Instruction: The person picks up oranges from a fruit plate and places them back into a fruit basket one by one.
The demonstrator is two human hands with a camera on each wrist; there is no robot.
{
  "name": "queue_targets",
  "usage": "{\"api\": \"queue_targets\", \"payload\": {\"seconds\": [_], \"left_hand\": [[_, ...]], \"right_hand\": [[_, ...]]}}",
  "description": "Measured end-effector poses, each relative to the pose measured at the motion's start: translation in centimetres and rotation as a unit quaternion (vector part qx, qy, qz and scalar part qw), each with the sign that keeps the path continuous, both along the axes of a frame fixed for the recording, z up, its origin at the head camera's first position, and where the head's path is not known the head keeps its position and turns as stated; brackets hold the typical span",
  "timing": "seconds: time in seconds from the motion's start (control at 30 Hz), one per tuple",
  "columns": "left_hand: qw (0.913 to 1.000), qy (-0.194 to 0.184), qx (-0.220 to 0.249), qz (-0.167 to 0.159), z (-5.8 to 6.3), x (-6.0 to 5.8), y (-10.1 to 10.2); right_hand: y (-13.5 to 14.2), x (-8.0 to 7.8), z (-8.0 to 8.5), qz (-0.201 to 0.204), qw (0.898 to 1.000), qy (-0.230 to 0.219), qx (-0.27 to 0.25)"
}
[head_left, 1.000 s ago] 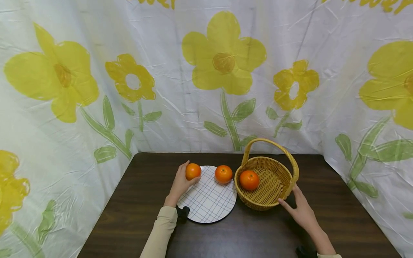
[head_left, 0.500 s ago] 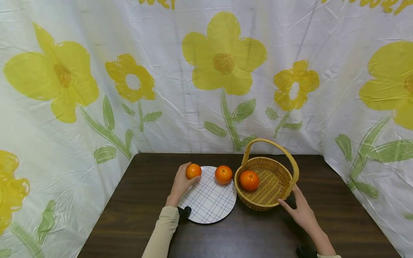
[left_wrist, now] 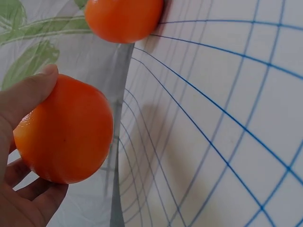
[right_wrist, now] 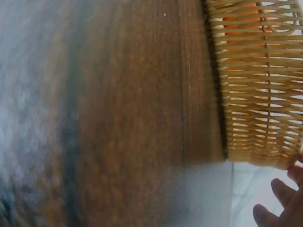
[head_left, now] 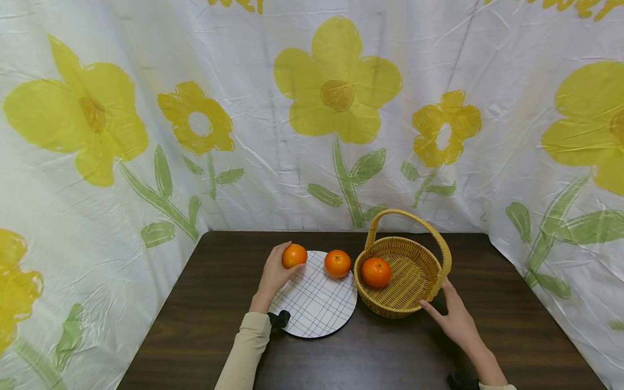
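Note:
My left hand (head_left: 274, 274) holds an orange (head_left: 294, 256) between thumb and fingers, over the left edge of a round white plate (head_left: 317, 303) with blue grid lines. In the left wrist view, the held orange (left_wrist: 66, 132) hangs clear of the plate's surface. A second orange (head_left: 337, 264) sits on the plate near its far right edge. Just right of the plate stands a yellow wicker basket (head_left: 409, 276) with a raised arched handle; one orange (head_left: 376, 272) lies inside it. My right hand (head_left: 458, 319) rests spread against the basket's right outer side, thumb toward the near rim.
Everything stands on a dark wooden table (head_left: 195, 319). A white curtain (head_left: 273, 200) with yellow flowers hangs behind and along the sides. A black wrist strap (head_left: 279, 319) is on the left wrist, close to the plate's edge.
The left hand and its orange have risen a little and shifted slightly right. The right hand, the basket and the other oranges have stayed put.

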State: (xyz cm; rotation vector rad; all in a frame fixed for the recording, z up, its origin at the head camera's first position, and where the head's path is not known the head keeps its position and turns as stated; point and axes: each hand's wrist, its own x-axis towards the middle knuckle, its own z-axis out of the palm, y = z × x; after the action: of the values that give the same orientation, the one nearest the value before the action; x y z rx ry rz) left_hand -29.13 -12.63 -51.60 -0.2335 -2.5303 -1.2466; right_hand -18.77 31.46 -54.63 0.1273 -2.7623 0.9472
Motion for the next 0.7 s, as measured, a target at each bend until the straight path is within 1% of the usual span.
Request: {"api": "queue_targets", "payload": {"seconds": [0.13,0.3,0.4,0.7], "left_hand": [[1.0,0.003,-0.005,-0.004,0.7,0.2,0.4],[0.9997,0.02,-0.004,-0.016,1.4,0.5,1.0],[0.9992,0.029,-0.013,-0.022,1.9,0.6,1.4],[0.9963,0.059,-0.03,-0.055,3.3,1.4,2.5]], "right_hand": [[0.0,0.0,0.0,-0.001,1.0,-0.001,0.002],[0.0,0.0,0.0,-0.001,1.0,-0.003,0.004],[0.0,0.0,0.1,0.0,1.0,-0.005,0.003],[-0.1,0.0,0.1,0.0,1.0,-0.001,-0.001]]}}
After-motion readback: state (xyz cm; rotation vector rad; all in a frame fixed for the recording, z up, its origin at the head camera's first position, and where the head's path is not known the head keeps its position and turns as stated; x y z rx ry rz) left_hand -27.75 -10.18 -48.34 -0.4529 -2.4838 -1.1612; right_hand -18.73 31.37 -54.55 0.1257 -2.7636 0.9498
